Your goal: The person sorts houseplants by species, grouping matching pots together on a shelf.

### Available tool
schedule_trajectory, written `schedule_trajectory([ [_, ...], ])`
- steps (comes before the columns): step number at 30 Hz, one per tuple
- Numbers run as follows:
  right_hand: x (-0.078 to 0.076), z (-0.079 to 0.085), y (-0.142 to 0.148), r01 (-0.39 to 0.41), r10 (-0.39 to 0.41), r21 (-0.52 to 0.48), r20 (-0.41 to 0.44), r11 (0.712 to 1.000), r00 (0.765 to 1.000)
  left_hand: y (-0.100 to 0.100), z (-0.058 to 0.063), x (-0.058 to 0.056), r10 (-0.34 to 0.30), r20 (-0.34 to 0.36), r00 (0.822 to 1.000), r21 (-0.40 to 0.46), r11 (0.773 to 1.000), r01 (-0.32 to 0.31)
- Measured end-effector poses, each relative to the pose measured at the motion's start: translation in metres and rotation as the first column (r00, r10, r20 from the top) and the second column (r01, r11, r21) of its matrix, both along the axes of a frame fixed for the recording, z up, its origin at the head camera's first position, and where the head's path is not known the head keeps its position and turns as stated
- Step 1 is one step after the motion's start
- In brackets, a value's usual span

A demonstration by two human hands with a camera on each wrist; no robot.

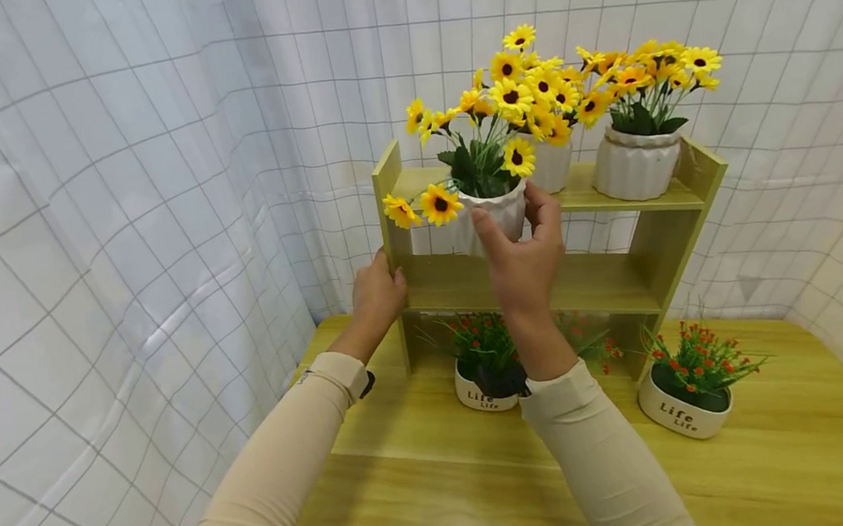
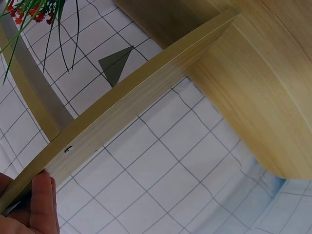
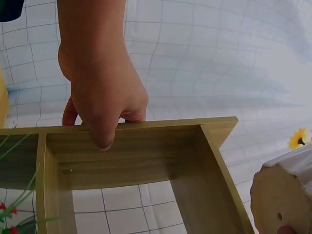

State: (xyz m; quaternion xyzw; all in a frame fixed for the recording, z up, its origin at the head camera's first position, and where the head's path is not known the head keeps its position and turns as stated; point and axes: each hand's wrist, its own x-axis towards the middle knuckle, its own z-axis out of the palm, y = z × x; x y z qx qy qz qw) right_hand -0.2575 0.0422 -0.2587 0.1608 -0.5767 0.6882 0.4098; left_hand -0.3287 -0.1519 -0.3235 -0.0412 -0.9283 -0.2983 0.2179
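My left hand grips the left side panel of a wooden shelf, thumb on the inner face. The left wrist view shows its fingers around the panel's edge. With my right hand I hold a white ribbed flowerpot of yellow artificial sunflowers, thumb in front and fingers at its right side. That pot is in front of the shelf's top board, left of two similar pots. Its round base appears tilted and off the shelf in the right wrist view.
Two more sunflower pots, one partly hidden and one at right, stand on the top board. A "Life" planter with red flowers sits below; another is on the table at right. Grid-patterned curtains surround everything.
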Motion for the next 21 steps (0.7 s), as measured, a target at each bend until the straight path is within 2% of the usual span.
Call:
schedule_trajectory([
  [4,-0.007,0.000,-0.002,0.021,-0.021,0.030,-0.004,0.999,1.000,0.000,-0.001,0.000,-0.002,-0.013,1.000,0.003,1.000,0.002],
  [7,-0.010,0.004,-0.003,0.038,-0.039,0.056,0.023,0.998,0.999,0.000,-0.001,0.000,-0.007,-0.029,1.000,0.003,1.000,0.007],
  [11,-0.010,0.013,-0.002,0.032,-0.039,0.093,0.076,0.995,0.996,0.000,-0.001,0.001,-0.006,-0.031,0.999,-0.005,1.000,0.006],
  [17,-0.010,0.027,-0.004,0.067,-0.082,0.178,0.076,0.982,0.994,-0.001,0.000,0.002,-0.014,-0.047,0.999,-0.012,1.000,0.013],
  [21,-0.013,0.030,-0.006,0.067,-0.090,0.192,0.114,0.979,0.989,0.000,-0.001,0.002,-0.010,-0.047,0.999,-0.015,1.000,0.010],
])
